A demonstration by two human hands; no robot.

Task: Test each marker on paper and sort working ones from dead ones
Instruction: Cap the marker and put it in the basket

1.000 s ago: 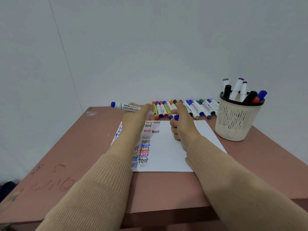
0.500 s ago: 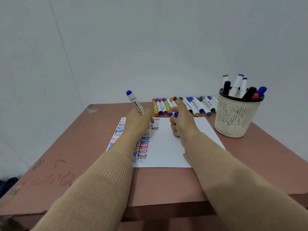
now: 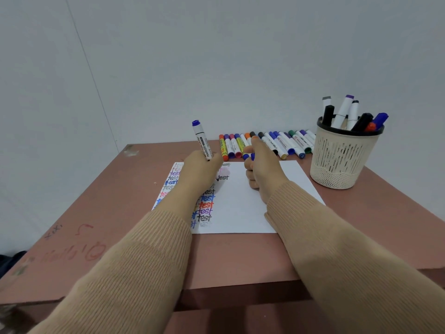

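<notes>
I watch left hand [image 3: 202, 168] pinch the whiteboard marker [image 3: 202, 141] over the paper [image 3: 252, 208], right hand [image 3: 261, 171] curl round a blue cap [image 3: 252, 156]; a sleeve [image 3: 154, 239] could smear the test words [image 3: 206, 205]

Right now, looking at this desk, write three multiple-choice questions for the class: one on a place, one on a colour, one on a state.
1. Where is the basket? A right of the paper, on the table; B on the paper; C left of the paper.
2. What colour is the top end of the marker in the left hand? A red; B green; C blue.
3. How is that marker held? A lying flat; B nearly upright; C inside the basket.
Answers: A, it stands past the sheet's right edge; C, the upper end is blue; B, gripped low, it points up.
</notes>
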